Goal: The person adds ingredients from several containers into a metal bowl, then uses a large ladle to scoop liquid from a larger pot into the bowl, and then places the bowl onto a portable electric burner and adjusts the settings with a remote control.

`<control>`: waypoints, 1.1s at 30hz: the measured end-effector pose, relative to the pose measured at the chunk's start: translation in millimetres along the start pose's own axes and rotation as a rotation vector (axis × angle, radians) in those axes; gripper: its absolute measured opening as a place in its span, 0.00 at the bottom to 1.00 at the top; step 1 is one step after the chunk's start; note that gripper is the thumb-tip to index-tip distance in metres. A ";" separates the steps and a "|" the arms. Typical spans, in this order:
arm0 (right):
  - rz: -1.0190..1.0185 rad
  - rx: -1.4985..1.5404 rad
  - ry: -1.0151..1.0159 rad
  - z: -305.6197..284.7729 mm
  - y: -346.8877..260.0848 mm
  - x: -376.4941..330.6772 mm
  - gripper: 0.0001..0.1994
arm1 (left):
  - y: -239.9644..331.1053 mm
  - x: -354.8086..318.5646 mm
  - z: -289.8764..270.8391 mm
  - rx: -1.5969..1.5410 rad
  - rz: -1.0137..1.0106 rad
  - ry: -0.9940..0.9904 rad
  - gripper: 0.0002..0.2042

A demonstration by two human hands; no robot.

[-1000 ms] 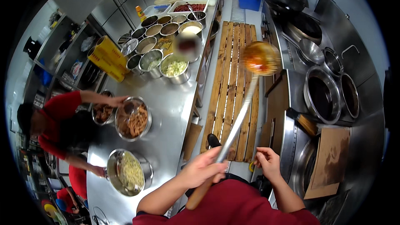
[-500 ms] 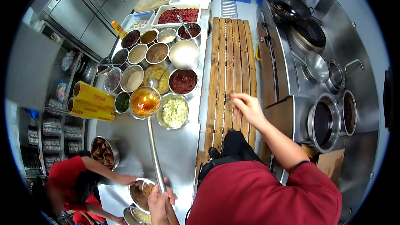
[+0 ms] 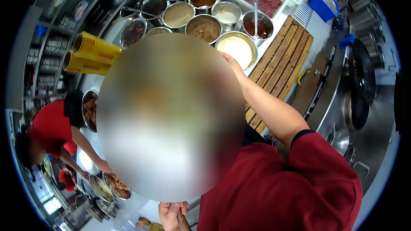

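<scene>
Head view, looking down over a steel kitchen counter: a large blurred oval hides the middle of the picture. At the bottom edge the person's left hand (image 3: 170,214) is closed around a wooden handle (image 3: 184,222), which runs up under the blur, so whatever is on its far end cannot be seen. The right arm, in a dark red sleeve, stretches forward; the right hand (image 3: 230,60) meets the blur's upper edge beside a steel bowl of pale cream sauce (image 3: 236,48), and whether its fingers are spread or gripping cannot be told. Around that bowl stand other steel bowls of brown and red seasonings (one with a ladle in it), next to a slatted wooden board (image 3: 282,66). Judging by this, the work is midway among the seasonings, nothing visibly finished. At left, a co-worker in red (image 3: 51,128) reaches toward bowls of cooked food (image 3: 114,185).
</scene>
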State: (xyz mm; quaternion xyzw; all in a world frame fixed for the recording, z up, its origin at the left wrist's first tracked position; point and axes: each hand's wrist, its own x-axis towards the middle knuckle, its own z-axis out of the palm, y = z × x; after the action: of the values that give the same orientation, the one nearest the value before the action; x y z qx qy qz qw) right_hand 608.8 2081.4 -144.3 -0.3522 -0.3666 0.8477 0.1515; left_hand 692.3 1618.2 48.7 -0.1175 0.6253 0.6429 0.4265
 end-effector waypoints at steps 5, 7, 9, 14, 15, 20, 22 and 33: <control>-0.079 -0.277 -0.214 3.8 18.8 44.7 0.22 | -6.3 -15.2 50.2 -0.071 -0.005 0.166 0.28; -0.225 -0.509 -0.334 2.7 24.6 49.0 0.19 | -8.8 -18.2 63.6 -0.064 -0.003 0.230 0.27; -0.383 -0.772 -0.417 11.5 18.9 34.8 0.18 | -6.7 -20.9 75.3 -0.064 0.009 0.241 0.27; -0.194 -0.755 -0.398 16.9 -9.1 8.9 0.19 | -7.4 -12.1 92.2 -0.080 0.031 0.268 0.24; -0.155 -0.697 -0.355 15.7 -14.5 6.3 0.20 | -6.5 -12.5 98.4 -0.112 0.046 0.282 0.24; -0.376 -1.397 -0.394 3.8 -93.7 -15.8 0.25 | -6.9 -14.0 112.5 -0.104 0.032 0.262 0.23; -0.366 -1.326 -0.296 -2.3 -124.6 9.8 0.24 | -1.7 -16.0 120.2 -0.047 -0.012 0.249 0.23; -0.829 -1.069 -0.524 113.9 -77.9 274.0 0.14 | -2.7 13.2 235.5 -0.135 0.006 0.633 0.18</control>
State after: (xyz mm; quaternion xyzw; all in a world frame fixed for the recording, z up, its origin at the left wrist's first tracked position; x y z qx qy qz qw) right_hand 334.5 2217.3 -165.7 0.0045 -0.8585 0.4821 0.1749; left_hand 776.2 1836.0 82.7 -0.3381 0.6831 0.6156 0.2003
